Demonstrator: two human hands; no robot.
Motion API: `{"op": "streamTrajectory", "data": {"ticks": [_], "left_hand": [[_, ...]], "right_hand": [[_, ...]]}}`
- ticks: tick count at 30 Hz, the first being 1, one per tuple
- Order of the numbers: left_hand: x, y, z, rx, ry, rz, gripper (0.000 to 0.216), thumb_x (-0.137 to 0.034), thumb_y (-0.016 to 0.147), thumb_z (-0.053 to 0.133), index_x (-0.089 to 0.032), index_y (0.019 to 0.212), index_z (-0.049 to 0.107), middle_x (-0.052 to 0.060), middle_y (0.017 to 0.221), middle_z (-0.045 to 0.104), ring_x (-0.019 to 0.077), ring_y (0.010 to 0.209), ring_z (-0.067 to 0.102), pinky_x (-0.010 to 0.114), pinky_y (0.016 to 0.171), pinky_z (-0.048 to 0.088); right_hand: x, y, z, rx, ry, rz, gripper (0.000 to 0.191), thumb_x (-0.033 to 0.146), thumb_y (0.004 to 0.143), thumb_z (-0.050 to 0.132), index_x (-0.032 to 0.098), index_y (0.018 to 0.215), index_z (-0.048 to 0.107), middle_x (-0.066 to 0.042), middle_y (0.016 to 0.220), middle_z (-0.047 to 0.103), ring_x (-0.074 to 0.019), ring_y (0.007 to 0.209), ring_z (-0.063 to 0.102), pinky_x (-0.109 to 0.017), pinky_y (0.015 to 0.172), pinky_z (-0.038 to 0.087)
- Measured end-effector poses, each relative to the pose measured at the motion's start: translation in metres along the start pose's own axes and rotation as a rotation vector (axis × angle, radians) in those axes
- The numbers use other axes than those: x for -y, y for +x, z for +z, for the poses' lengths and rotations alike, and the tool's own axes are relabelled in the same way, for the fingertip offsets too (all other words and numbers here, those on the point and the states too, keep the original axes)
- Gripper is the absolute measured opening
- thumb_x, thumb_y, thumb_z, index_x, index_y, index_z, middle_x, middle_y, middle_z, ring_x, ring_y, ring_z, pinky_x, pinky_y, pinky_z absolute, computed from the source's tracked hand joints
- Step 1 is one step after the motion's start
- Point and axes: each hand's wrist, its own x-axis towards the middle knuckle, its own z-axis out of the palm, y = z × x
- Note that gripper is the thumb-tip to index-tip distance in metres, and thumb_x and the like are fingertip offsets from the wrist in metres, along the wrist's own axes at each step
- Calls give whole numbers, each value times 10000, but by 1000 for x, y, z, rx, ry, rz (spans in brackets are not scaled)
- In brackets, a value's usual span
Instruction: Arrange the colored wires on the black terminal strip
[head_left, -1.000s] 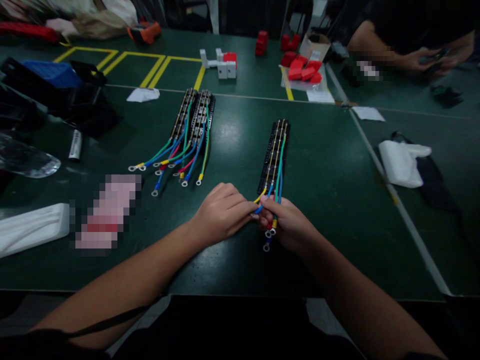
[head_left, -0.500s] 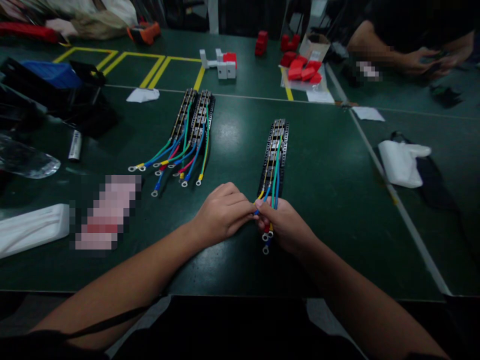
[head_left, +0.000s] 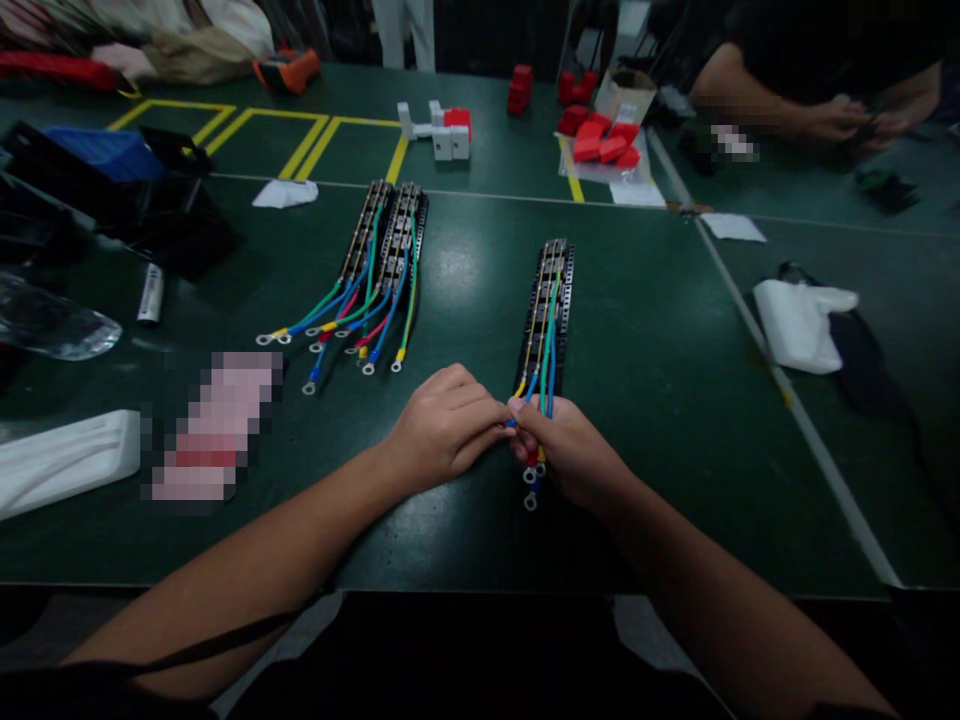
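A black terminal strip (head_left: pixel 551 290) lies lengthwise on the green table (head_left: pixel 660 400), with green, blue and yellow wires running down it toward me. My right hand (head_left: pixel 574 450) is closed around the bundle of coloured wires (head_left: pixel 536 470) at the strip's near end; ring lugs stick out below the fingers. My left hand (head_left: pixel 446 425) is curled beside it, its fingertips pinching a wire end at the same spot. The two hands touch.
Two more wired terminal strips (head_left: pixel 382 250) lie at the centre left, their wires fanned out. Black and blue bins (head_left: pixel 112 180) stand far left, with a white packet (head_left: pixel 64 460) nearer. Red blocks (head_left: pixel 604 140) sit at the back. A white bag (head_left: pixel 799 320) lies right. Another person's hands (head_left: pixel 855 120) work at top right.
The terminal strip has rolled from lying on its side to face up. Both hands stay at its near end, hardly moved.
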Motion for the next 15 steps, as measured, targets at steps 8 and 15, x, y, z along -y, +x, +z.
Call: {"op": "streamTrajectory", "data": {"ticks": [8,15], "left_hand": [[-1,1,0,23,-35,-13,188,-272,936,480,-169,854,615,16,724,616,141,692,502,316,739,389],[-5,3,-3,20,-141,-27,249,-370,920,495,-159,872,619,27,751,630,151,714,530,335,741,376]], "right_hand": [[0,0,0,-1,37,-12,374,431,840,598,174,581,520,21,484,519,-83,446,434,-231,486,329],[-1,1,-2,55,215,30,385,413,825,628,173,562,482,29,493,498,-73,454,421,-222,482,320]]}}
